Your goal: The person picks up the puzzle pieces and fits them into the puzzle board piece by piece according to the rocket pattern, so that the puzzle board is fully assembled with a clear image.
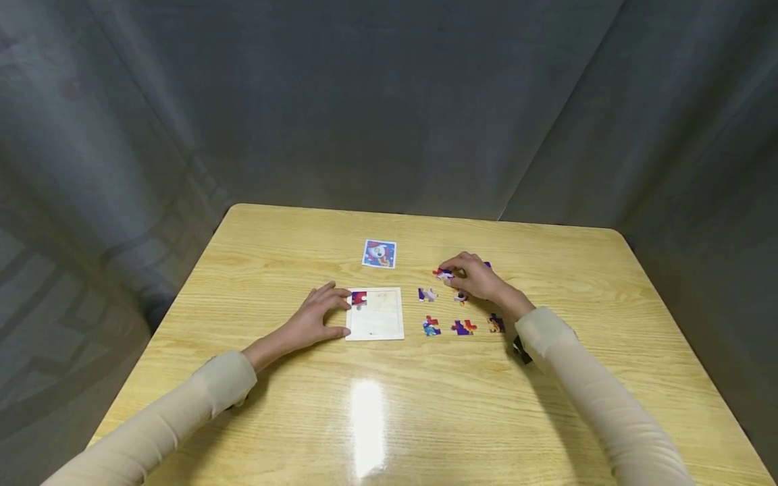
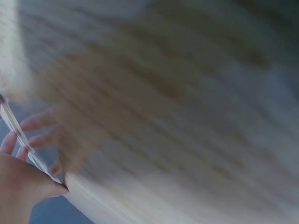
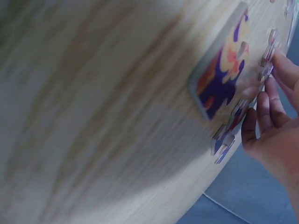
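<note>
My left hand (image 1: 313, 316) rests at the left side of a white square puzzle tray (image 1: 375, 320), thumb and fingers spread along its edge. A red and purple corner piece (image 1: 358, 298) lies in the tray's upper left corner. My right hand (image 1: 477, 278) pinches a red, white and purple puzzle piece (image 1: 444, 274) between thumb and fingers, close over the table. Just below that hand lies a piece with an eye (image 1: 460, 297), partly covered. In the right wrist view, an orange and purple piece (image 3: 224, 70) lies near the fingers.
A small picture card (image 1: 379, 254) lies behind the tray. Right of the tray are several loose pieces, among them a purple and white one (image 1: 427, 295), a blue and red one (image 1: 431, 326) and an orange one (image 1: 495, 323). Grey curtains (image 1: 377, 108) hang behind the table.
</note>
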The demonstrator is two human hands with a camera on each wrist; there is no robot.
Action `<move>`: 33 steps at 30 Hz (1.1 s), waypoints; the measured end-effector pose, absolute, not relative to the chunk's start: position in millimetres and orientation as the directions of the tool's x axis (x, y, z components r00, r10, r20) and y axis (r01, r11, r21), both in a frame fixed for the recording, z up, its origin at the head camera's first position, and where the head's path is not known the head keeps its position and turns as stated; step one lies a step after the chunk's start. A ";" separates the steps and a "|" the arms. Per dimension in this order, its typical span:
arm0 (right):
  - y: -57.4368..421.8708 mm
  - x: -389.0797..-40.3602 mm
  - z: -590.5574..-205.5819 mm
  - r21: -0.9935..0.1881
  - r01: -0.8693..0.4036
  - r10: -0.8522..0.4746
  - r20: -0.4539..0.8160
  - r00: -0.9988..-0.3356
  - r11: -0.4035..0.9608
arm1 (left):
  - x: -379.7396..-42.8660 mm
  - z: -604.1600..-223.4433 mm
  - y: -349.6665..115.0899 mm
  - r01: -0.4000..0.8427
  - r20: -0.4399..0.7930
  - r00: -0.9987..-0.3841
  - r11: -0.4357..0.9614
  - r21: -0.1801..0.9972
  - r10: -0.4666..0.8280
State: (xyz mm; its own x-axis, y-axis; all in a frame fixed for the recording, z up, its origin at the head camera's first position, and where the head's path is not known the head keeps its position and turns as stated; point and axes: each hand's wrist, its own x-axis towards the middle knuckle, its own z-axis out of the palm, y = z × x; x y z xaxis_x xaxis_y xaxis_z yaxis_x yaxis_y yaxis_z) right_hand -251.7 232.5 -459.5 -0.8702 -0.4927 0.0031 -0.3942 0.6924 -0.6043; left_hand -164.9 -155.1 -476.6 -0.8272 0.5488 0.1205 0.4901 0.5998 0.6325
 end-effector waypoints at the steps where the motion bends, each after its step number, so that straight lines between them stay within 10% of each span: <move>1: 232.2 -251.7 -459.2 -0.601 -0.394 -0.493 0.000 -0.870 0.695 | -165.0 -476.4 -155.2 0.491 0.124 -0.827 0.598 0.634 0.549; 33: 227.3 -257.7 -454.9 -0.497 -0.424 -0.481 0.016 -0.877 0.757 | -164.4 -476.5 -155.7 0.530 0.146 -0.807 0.592 0.607 0.572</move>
